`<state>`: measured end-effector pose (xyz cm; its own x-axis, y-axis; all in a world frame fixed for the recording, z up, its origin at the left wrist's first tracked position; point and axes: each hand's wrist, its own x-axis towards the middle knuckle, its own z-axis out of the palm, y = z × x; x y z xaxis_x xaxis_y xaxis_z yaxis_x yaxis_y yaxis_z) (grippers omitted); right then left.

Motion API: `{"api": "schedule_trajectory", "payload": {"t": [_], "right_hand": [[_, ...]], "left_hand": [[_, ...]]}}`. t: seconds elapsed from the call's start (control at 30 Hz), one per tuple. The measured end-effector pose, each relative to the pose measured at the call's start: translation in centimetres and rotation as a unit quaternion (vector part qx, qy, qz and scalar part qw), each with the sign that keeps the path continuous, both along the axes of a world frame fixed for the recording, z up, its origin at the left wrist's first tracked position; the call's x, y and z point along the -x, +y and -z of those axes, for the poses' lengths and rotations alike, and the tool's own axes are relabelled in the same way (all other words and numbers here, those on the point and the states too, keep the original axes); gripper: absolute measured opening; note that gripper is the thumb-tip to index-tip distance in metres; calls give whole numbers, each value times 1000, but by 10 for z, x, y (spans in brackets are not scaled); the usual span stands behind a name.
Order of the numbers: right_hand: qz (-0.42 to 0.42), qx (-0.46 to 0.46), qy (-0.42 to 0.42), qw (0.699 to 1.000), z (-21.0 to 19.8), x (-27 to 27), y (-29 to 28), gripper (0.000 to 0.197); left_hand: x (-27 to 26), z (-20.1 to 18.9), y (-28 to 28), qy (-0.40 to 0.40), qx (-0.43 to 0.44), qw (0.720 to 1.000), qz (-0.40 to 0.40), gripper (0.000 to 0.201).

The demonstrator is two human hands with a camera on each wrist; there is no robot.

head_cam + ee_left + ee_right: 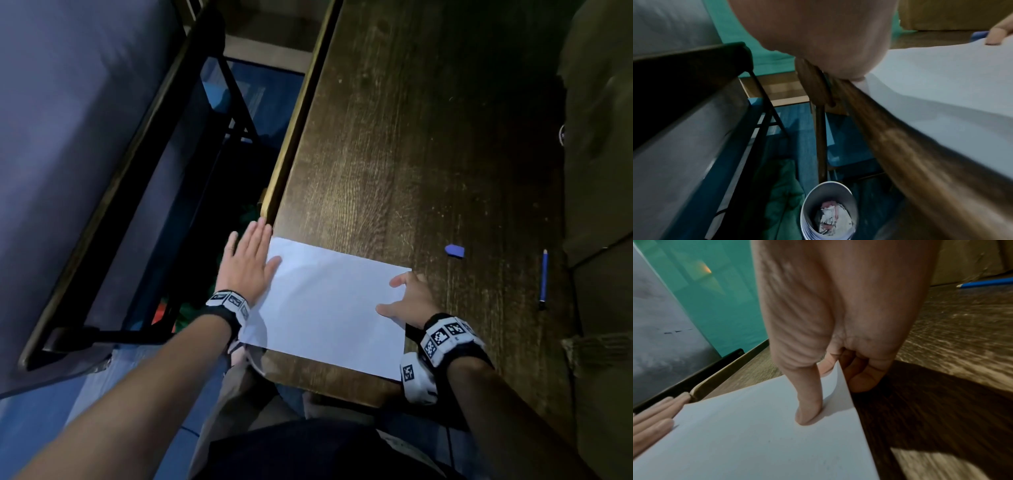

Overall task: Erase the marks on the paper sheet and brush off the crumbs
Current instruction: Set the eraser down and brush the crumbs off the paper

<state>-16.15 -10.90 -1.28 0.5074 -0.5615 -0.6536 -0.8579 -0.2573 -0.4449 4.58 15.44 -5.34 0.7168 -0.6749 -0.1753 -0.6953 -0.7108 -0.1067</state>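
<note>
From the head camera, the paper sheet point(329, 305) lies at the near left corner of the tabletop point(411, 154), and its left edge hangs a little over the left edge of the table. No marks are visible on it from here. The left hand point(246, 263) is flat with straight fingers at the left edge of the sheet, partly beyond the table edge. The right hand point(409, 301) holds the right edge of the sheet. The eraser point(455, 250) lies on the tabletop beyond the right far corner of the sheet, apart from both hands, and a blue pencil point(543, 279) lies further to the right.

From the left wrist camera, the palm presses on the sheet point(941, 84) at the table edge. Below on the floor stands a bin point(829, 209) with crumpled paper inside.

From the right wrist camera, the right hand point(838, 361) pinches the right edge of the sheet point(756, 434): one finger presses on top, the other fingers curl under the lifted edge. Only very faint specks show on the paper; I cannot tell if they are crumbs.

I judge that the erasing is finished, since the eraser is put down, and the brushing off seems almost done or in its last stroke.
</note>
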Motion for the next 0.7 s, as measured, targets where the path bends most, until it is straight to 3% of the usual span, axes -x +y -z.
{"api": "schedule_trajectory", "payload": {"t": [0.07, 0.17, 0.3, 0.37, 0.47, 0.57, 0.63, 0.7], "right_hand": [[-3, 4, 3, 1000, 0, -1, 0, 48], [-3, 3, 5, 1000, 0, -2, -1, 49], [1, 1, -2, 1000, 1, 0, 0, 49], [0, -2, -3, 1000, 0, 0, 0, 48], [-9, -2, -1, 1000, -2, 0, -1, 49], [-13, 0, 2, 1000, -4, 0, -1, 48], [-14, 3, 2, 1000, -4, 0, -1, 48], [-16, 3, 4, 1000, -5, 0, -1, 48]], "left_hand": [[3, -5, -7, 8, 32, 999, 21, 73], [43, -6, -42, 105, 85, 982, 130, 73], [105, 16, -54, 143, 41, 941, 305, 75], [96, 24, -36, 140, 71, 947, 280, 72], [52, 20, -9, 108, 109, 983, 98, 68], [10, 7, 9, 41, 81, 995, -43, 69], [8, -1, -2, 29, 81, 995, -49, 70], [29, -6, -35, 66, 100, 993, 15, 70]]}}
